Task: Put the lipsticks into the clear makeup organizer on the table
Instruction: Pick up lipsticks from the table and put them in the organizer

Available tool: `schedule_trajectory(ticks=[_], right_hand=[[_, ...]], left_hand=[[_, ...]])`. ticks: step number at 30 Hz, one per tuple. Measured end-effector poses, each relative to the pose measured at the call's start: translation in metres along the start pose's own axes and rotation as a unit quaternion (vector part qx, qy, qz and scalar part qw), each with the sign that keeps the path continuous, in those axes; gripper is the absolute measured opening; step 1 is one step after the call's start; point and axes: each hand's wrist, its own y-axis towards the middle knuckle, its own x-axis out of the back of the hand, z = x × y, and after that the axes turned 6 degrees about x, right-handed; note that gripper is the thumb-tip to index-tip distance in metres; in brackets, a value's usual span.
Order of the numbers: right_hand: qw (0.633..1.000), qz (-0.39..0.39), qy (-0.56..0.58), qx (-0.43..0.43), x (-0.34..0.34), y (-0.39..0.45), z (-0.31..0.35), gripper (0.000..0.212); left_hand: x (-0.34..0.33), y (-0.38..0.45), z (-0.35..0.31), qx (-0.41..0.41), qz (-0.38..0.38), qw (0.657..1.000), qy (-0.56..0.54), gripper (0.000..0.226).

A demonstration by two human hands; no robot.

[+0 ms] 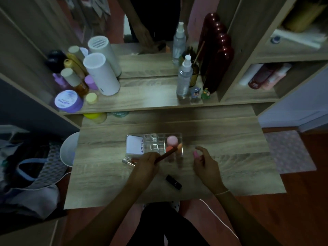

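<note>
The clear makeup organizer (156, 137) sits mid-table, holding a white box (134, 145) at its left and a pink round sponge (172, 140) at its right. My left hand (147, 163) grips a long reddish-brown lipstick (168, 153) with a peach tip, angled over the organizer's right front compartment. My right hand (205, 162), to the right of the organizer, holds a small pink lipstick (195, 154) between its fingers. A black lipstick (173, 181) lies on the table between my wrists. A clear-capped tube (128, 162) lies just left of my left hand.
The wooden table (230, 157) has a raised shelf behind with a mirror, spray bottle (184, 77), white cylinder (101, 75), purple jar (68, 101) and small figurines (200, 93). A white bin (68, 150) and bags stand at the left. A white cable (218, 219) runs at the lower right.
</note>
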Motion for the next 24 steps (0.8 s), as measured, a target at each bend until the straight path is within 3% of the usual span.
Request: schedule_trajectory(ticks=[2, 5, 8, 16, 20, 24], right_hand=[[1.0, 0.007, 0.001, 0.021, 0.001, 0.011, 0.017, 0.022], [0.998, -0.001, 0.007, 0.056, -0.004, 0.029, 0.045, 0.02], [0.997, 0.011, 0.008, 0.082, -0.013, 0.045, 0.071, 0.023], [0.986, 0.113, -0.041, 0.115, -0.041, 0.076, 0.119, 0.03], [0.962, 0.209, -0.134, 0.118, -0.047, 0.092, 0.128, 0.041], [0.957, 0.216, -0.165, 0.101, -0.053, 0.097, 0.13, 0.018]], left_hand=[[0.011, 0.002, 0.007, 0.002, -0.036, 0.998, -0.048, 0.034], [0.027, 0.006, 0.016, -0.019, -0.021, 0.992, -0.124, 0.08], [0.036, 0.013, 0.027, -0.019, -0.049, 0.993, -0.11, 0.099], [0.055, 0.039, 0.045, 0.066, -0.046, 0.99, -0.119, 0.108], [0.055, 0.05, 0.048, 0.032, -0.054, 0.993, -0.102, 0.089], [0.05, 0.061, 0.046, 0.021, -0.08, 0.99, -0.112, 0.07]])
